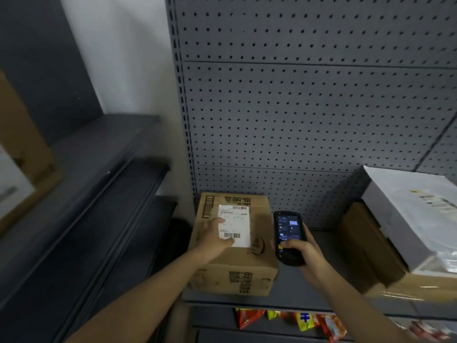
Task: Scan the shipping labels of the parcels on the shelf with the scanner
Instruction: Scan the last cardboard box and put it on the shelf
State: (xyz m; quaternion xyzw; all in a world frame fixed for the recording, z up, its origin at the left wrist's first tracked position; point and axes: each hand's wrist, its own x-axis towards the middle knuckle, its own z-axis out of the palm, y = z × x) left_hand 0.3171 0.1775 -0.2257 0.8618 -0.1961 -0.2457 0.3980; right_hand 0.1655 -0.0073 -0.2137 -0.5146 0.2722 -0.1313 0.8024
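On the grey shelf (319, 246), hard against the left end of the pegboard back panel (309, 120), sits the cardboard box (235, 253) I take as my landmark. Its white shipping label (235, 225) lies flat on the box top, with one barcode near the far edge and another near the close edge.

My left hand (214, 240) rests on the box top over the label's left side, fingers spread and laid flat, pressing rather than gripping; thumb and forefinger frame the label's left edge, and nothing is held in it. My right hand (305, 256) is just right of the box, closed around the lower half of the black scanner (288, 237), thumb across the yellow key below the lit screen. The scanner stands nearly upright, screen toward me, its top end level with the middle of the label and very close to the box's right side.

I judge this to be the scan of this first parcel: label steadied, device up, but its nose points at the pegboard, not at a barcode. No beam shows on the label, so I cannot say a read has happened. The next move calls for tipping the scanner's head left and down onto the near barcode while keeping my left fingers clear of the bars.

Farther right of the box wait a white parcel (418, 214) stacked on brown cartons (366, 246); their labels I cannot make out. Below the box, on the lower shelf, lie bright snack packets (304, 320).
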